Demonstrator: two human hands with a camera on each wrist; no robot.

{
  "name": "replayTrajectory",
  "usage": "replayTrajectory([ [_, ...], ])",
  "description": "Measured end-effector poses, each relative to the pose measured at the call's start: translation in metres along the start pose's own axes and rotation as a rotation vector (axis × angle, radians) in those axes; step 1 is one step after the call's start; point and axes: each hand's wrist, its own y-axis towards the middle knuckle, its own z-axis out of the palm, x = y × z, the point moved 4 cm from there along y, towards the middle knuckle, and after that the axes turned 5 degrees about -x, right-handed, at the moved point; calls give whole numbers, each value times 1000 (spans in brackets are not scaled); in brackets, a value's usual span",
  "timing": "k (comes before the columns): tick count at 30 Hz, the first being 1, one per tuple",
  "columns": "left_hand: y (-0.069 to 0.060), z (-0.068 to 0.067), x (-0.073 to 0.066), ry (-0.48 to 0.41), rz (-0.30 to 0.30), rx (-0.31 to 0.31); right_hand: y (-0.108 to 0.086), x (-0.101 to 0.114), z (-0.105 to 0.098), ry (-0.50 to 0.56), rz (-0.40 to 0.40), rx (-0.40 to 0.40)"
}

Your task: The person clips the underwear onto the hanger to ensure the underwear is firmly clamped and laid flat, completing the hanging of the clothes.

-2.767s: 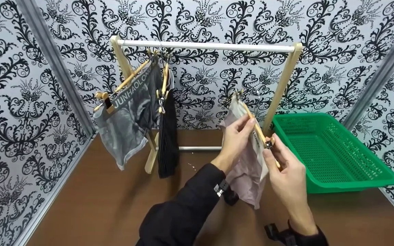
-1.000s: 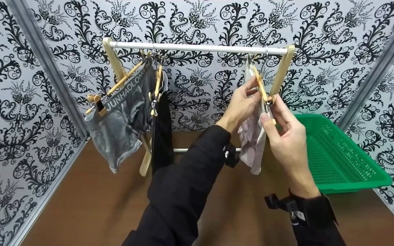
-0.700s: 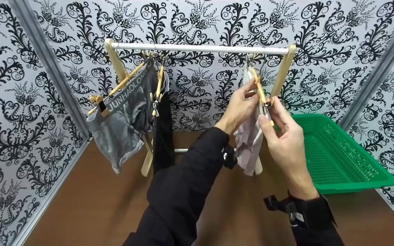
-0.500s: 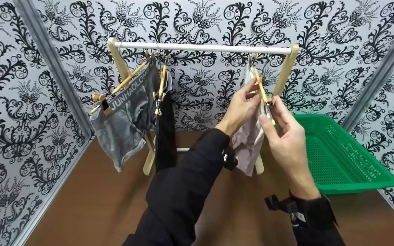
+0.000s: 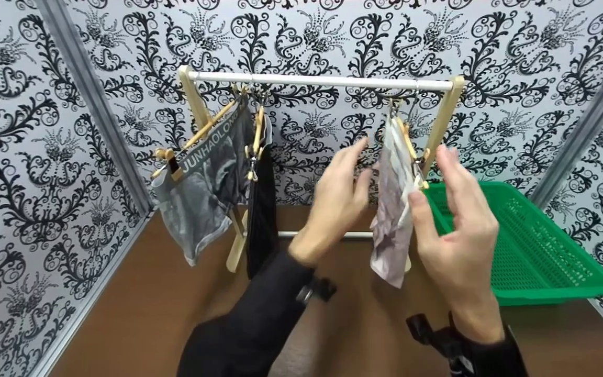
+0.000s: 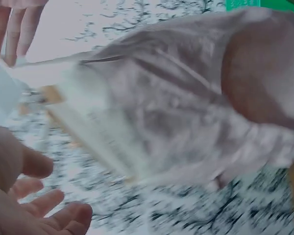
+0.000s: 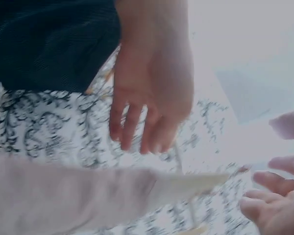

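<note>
Pale pink underpants point(image 5: 391, 209) with a whitish waistband hang from a wooden clip hanger point(image 5: 407, 137) near the right end of the rack's white rail point(image 5: 322, 80). My left hand point(image 5: 335, 196) is left of them, fingers spread and apart from the cloth. My right hand point(image 5: 461, 230) is on their right, fingers extended, its thumb close to the waistband's near corner; whether it touches is unclear in the head view. In the left wrist view the underpants point(image 6: 171, 103) are blurred, with a gap to the left hand point(image 6: 29, 191). In the right wrist view the right hand point(image 7: 279, 196) holds nothing.
Grey underpants point(image 5: 202, 183) and a black garment point(image 5: 262, 214) hang on clip hangers at the rack's left end. A green plastic basket point(image 5: 542, 251) stands right of the rack on the brown table point(image 5: 144, 314). Patterned walls enclose the back and sides.
The hanger with the pink underpants was raised to the rail and hooked there. Both hands then let go of it; the left moved left, the right slightly right and nearer.
</note>
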Motion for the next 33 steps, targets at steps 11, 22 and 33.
replayTrajectory([
  [11, -66, -112, -14, 187, 351, -467, 0, -6, 92, 153, 97, 302],
  [22, -57, -125, 33, 151, -81, -337, -15, -67, 195, 516, 887, 426],
  [33, -46, -128, 40, 113, -155, -289, -15, -69, 236, 653, 971, 406],
])
